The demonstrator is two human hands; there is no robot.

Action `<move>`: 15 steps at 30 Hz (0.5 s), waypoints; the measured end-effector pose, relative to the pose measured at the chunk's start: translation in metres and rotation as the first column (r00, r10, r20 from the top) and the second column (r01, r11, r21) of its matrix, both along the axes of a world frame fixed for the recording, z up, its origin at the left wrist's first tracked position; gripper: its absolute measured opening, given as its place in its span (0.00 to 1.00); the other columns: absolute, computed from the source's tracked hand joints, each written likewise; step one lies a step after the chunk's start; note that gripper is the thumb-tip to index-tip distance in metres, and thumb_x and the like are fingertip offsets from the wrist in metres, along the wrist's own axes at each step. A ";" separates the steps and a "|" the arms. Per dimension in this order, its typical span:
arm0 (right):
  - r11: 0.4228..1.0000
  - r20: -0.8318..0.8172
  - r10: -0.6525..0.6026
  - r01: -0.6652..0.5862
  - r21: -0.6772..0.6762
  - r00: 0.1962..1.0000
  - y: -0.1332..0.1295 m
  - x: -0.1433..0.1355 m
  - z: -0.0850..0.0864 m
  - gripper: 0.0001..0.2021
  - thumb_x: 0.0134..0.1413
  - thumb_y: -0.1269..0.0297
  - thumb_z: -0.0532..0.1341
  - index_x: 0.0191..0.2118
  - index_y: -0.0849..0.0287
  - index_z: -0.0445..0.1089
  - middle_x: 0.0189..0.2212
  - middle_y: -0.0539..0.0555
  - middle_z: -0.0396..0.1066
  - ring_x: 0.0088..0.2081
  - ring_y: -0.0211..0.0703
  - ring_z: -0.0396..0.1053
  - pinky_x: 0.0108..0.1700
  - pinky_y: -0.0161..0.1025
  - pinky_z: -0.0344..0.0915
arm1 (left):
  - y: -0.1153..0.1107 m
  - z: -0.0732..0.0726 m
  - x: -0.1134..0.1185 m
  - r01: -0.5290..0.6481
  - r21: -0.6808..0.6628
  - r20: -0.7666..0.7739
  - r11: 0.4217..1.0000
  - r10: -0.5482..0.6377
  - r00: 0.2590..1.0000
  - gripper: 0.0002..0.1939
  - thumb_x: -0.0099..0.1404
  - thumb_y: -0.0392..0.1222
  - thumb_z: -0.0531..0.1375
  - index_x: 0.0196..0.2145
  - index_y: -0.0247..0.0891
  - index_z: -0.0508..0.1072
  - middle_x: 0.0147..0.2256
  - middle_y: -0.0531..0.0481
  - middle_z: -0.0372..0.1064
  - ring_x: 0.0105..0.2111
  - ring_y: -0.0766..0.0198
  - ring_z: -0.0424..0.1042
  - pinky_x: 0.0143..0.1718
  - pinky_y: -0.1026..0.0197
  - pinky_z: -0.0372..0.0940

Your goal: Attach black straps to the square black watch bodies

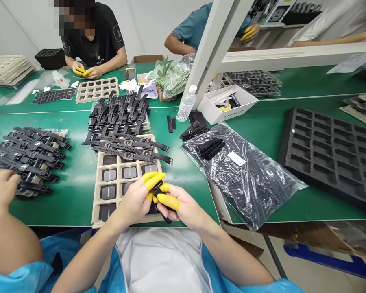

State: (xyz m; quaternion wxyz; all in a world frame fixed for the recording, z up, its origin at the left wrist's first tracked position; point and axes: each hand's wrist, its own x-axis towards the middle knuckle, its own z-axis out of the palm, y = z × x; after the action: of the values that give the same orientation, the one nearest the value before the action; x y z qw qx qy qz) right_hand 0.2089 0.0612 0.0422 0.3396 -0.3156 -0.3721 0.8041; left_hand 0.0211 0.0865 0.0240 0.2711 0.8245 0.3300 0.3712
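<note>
My left hand (140, 197) and my right hand (178, 203), with yellow covers on some fingertips, meet over the near edge of a beige tray. Between them they grip a small black watch (158, 190); its strap end hangs below my right hand, and the fingers hide much of it. The beige tray (95, 203) has square compartments with dark square pieces (109, 192) in several of them. Across its far end lie black watches with straps (128, 155), and a larger pile of strapped watches (118, 114) is just beyond.
Another pile of watches (30, 158) is at left, beside another person's hand (1, 191). On the right are a plastic bag of black straps (240, 175), a bottle (186, 105), a white box (228, 103) and a black foam tray (332, 154). People sit opposite.
</note>
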 end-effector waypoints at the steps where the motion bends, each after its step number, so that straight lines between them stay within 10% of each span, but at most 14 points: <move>1: 1.000 -0.010 -0.009 0.009 -0.015 1.000 0.000 0.000 -0.002 0.18 0.60 0.47 0.66 0.38 0.57 0.64 0.18 0.41 0.62 0.15 0.29 0.46 0.17 0.30 0.41 | 0.000 0.000 -0.001 0.011 0.018 -0.017 1.000 -0.010 1.000 0.33 0.67 0.24 0.51 0.66 0.43 0.67 0.59 0.41 0.72 0.59 0.57 0.73 0.59 0.54 0.72; 15: 0.975 -0.193 -0.168 0.134 -0.178 0.967 0.000 -0.004 -0.005 0.15 0.57 0.54 0.68 0.34 0.56 0.63 0.13 0.39 0.56 0.14 0.28 0.40 0.15 0.27 0.39 | -0.002 0.004 0.001 0.018 0.057 -0.063 0.998 -0.014 0.998 0.29 0.73 0.28 0.47 0.68 0.42 0.60 0.54 0.37 0.66 0.54 0.55 0.71 0.55 0.52 0.72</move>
State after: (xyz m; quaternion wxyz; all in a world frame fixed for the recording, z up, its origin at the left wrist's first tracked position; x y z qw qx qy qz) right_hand 0.2049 0.0616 0.0369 0.4098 -0.2847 -0.2424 0.8320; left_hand 0.0224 0.0848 0.0281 0.2400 0.8458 0.3209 0.3523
